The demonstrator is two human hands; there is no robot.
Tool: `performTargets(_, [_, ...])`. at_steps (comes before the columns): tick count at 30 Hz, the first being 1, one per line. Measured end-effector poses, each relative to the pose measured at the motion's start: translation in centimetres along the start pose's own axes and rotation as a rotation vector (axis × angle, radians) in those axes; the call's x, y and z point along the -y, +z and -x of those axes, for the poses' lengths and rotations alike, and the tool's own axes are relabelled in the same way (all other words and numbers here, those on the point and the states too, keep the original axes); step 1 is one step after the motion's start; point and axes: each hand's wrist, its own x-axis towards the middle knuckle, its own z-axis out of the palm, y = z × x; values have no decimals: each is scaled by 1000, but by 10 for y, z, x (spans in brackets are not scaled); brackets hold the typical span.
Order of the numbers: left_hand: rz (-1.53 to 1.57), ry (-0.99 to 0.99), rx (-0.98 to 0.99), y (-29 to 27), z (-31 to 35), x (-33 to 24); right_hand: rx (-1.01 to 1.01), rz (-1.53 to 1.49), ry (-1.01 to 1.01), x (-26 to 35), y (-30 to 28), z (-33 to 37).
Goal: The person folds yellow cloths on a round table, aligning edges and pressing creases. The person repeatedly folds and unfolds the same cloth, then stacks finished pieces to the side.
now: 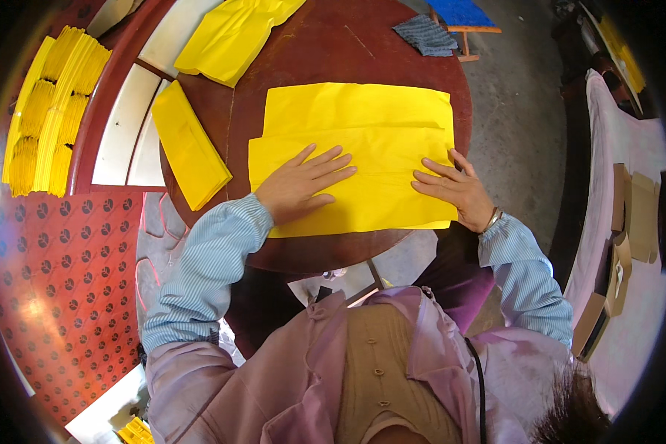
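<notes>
A large folded sheet of bright yellow paper (359, 148) lies spread in the middle of the round dark red wooden bench (318, 52); the left hand (300, 185) presses flat on its lower left part, fingers spread, its grip open and holding nothing; the right hand (455, 189) rests fingertips on the sheet's right edge, likewise loose. A narrow folded yellow paper stack (189, 144) lies just beside the sheet, at the bench's left rim

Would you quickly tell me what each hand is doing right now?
Left hand: open, flat on the yellow paper sheet.
Right hand: open, fingers spread, pressing the same sheet.
</notes>
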Motion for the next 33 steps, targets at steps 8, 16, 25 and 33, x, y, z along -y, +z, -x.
performTargets(8, [418, -132, -104, -16, 83, 17, 20, 49, -83, -5, -6, -2])
performTargets(16, [206, 37, -368, 9, 90, 23, 133, 27, -12, 14, -12, -10])
performTargets(25, [653, -351, -106, -15, 112, 30, 101, -357, 245, 3, -18, -8])
performTargets(33, [606, -357, -550, 3, 104, 28, -138, -685, 654, -18, 2, 1])
